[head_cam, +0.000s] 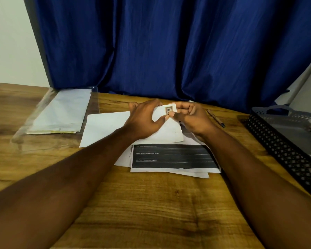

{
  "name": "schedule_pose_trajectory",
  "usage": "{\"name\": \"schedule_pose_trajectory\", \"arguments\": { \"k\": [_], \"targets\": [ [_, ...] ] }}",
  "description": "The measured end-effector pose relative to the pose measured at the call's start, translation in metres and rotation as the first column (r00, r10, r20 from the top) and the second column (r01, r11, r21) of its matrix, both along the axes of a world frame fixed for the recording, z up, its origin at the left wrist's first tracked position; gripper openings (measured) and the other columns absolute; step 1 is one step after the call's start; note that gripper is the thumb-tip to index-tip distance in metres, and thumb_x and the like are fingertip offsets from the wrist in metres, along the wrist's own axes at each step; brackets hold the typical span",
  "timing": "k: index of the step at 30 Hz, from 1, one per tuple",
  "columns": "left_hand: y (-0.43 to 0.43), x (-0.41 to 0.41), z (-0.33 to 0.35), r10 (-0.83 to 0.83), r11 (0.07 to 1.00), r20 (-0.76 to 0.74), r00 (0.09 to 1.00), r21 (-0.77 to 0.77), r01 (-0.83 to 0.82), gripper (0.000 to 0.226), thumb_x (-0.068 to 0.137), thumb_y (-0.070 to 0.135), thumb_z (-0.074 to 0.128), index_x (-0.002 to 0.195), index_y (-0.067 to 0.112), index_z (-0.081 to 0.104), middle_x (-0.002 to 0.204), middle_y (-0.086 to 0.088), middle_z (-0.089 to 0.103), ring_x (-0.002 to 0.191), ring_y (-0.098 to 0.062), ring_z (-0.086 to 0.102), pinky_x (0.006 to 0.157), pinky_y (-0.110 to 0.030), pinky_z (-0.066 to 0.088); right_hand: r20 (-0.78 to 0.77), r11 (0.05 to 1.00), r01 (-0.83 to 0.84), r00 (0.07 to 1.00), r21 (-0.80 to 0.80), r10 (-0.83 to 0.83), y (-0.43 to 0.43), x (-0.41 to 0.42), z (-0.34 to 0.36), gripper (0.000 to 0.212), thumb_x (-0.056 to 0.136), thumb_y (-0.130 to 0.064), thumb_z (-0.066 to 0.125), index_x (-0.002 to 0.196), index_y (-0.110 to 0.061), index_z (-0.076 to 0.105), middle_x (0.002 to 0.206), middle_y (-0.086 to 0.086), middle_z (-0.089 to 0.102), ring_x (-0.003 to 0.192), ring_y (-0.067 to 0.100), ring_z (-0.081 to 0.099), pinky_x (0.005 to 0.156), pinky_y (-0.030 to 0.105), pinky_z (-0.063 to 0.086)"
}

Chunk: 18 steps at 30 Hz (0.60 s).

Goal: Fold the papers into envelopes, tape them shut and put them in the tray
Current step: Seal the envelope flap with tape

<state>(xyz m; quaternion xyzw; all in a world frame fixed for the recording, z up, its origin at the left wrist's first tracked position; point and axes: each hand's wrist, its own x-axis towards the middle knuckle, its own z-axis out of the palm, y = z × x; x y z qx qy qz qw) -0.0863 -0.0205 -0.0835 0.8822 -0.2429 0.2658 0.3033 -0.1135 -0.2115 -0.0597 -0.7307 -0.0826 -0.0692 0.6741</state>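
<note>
Both hands meet over a white envelope (171, 131) in the middle of the wooden table (142, 203). My left hand (144, 119) holds the envelope's upper edge, fingers curled over it. My right hand (190, 116) pinches a small stamp-like sticker (169, 110) between thumb and fingers at the envelope's top corner. A plain white sheet (104, 128) lies to the left under the envelope. Below it lies a stack of papers topped by a dark printed form (174, 157). The black mesh tray (285, 141) stands at the right edge.
A clear plastic sleeve holding white envelopes (61, 112) lies at the back left. A pen (215, 118) rests right of my right hand. A blue curtain (169, 47) hangs behind the table. Bare wood spreads in front of the papers.
</note>
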Motion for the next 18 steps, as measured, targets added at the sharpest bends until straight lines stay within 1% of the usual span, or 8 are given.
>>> {"name": "schedule_pose_trajectory", "arguments": {
  "k": [3, 5, 7, 9, 11, 13, 15, 18],
  "targets": [
    [-0.001, -0.002, 0.0, -0.005, 1.0, 0.006, 1.0, 0.004, 0.004, 0.036, 0.097, 0.046, 0.066, 0.124, 0.024, 0.06, 0.124, 0.004, 0.067, 0.117, -0.018, 0.057, 0.099, -0.042, 0.029, 0.002, 1.0, -0.006, 1.0, -0.002, 0.006, 0.0, 0.001, -0.001, 0.027, 0.095, 0.004, 0.072, 0.121, 0.001, 0.073, 0.1, 0.008, 0.082, 0.088, 0.016, 0.08, 0.07, 0.024, 0.062],
    [0.0, -0.002, 0.0, -0.011, 0.999, 0.005, 1.0, 0.039, 0.011, 0.033, 0.096, 0.049, 0.066, 0.12, 0.027, 0.059, 0.118, 0.008, 0.067, 0.112, -0.017, 0.058, 0.094, -0.04, 0.027, -0.044, 0.999, -0.034, 0.998, 0.032, 0.036, 0.0, 0.002, -0.006, 0.023, 0.096, 0.004, 0.07, 0.117, -0.003, 0.075, 0.102, 0.01, 0.082, 0.091, 0.02, 0.08, 0.076, 0.03, 0.064],
    [0.002, -0.002, 0.0, -0.014, 0.999, -0.001, 1.0, 0.049, 0.014, 0.033, 0.095, 0.049, 0.066, 0.119, 0.028, 0.058, 0.116, 0.01, 0.067, 0.11, -0.016, 0.058, 0.091, -0.038, 0.024, -0.062, 0.998, -0.054, 0.996, 0.039, 0.056, 0.002, 0.003, -0.01, 0.022, 0.097, 0.0, 0.07, 0.118, -0.002, 0.074, 0.107, 0.015, 0.081, 0.093, 0.024, 0.079, 0.079, 0.034, 0.065],
    [0.002, -0.004, 0.002, -0.027, 0.999, 0.0, 1.0, 0.046, 0.027, 0.037, 0.095, 0.046, 0.068, 0.123, 0.027, 0.054, 0.117, 0.01, 0.066, 0.112, -0.017, 0.058, 0.091, -0.038, 0.024, -0.062, 0.998, -0.035, 0.997, 0.049, 0.038, 0.004, 0.004, -0.011, 0.024, 0.097, -0.007, 0.074, 0.12, 0.001, 0.074, 0.108, 0.018, 0.08, 0.091, 0.028, 0.078, 0.078, 0.037, 0.065],
    [0.002, -0.007, 0.003, -0.05, 0.998, 0.008, 0.999, 0.047, 0.049, 0.044, 0.094, 0.042, 0.07, 0.129, 0.026, 0.049, 0.119, 0.01, 0.063, 0.117, -0.017, 0.059, 0.092, -0.037, 0.023, -0.042, 1.0, 0.004, 0.999, 0.023, -0.003, 0.006, 0.006, -0.013, 0.025, 0.095, -0.014, 0.078, 0.115, 0.001, 0.076, 0.104, 0.017, 0.08, 0.09, 0.03, 0.078, 0.079, 0.04, 0.064],
    [0.0, -0.009, 0.004, -0.056, 0.996, 0.002, 0.998, 0.064, 0.056, 0.051, 0.093, 0.04, 0.072, 0.134, 0.026, 0.046, 0.117, 0.013, 0.058, 0.12, -0.017, 0.058, 0.093, -0.035, 0.021, -0.004, 0.998, 0.035, 0.999, -0.055, -0.036, 0.007, 0.008, -0.016, 0.017, 0.095, -0.015, 0.078, 0.107, -0.002, 0.078, 0.096, 0.012, 0.081, 0.084, 0.024, 0.077, 0.076, 0.037, 0.062],
    [-0.001, -0.009, 0.005, -0.052, 0.996, 0.004, 0.999, 0.071, 0.052, 0.053, 0.093, 0.041, 0.072, 0.135, 0.027, 0.044, 0.118, 0.012, 0.059, 0.12, -0.017, 0.058, 0.093, -0.035, 0.021, 0.011, 0.994, 0.056, 0.998, -0.092, -0.055, 0.008, 0.009, -0.018, 0.011, 0.097, -0.015, 0.077, 0.102, -0.006, 0.079, 0.091, 0.009, 0.081, 0.078, 0.018, 0.075, 0.07, 0.033, 0.059],
    [-0.002, -0.008, 0.006, -0.01, 0.998, 0.057, 0.998, 0.065, 0.006, 0.056, 0.092, 0.046, 0.07, 0.139, 0.026, 0.045, 0.129, 0.004, 0.063, 0.122, -0.019, 0.056, 0.095, -0.037, 0.021, 0.026, 0.998, 0.054, 0.998, -0.013, -0.054, 0.011, 0.006, -0.013, 0.015, 0.097, -0.015, 0.076, 0.105, -0.002, 0.077, 0.097, 0.015, 0.081, 0.084, 0.027, 0.076, 0.075, 0.042, 0.063]
  ]
}}
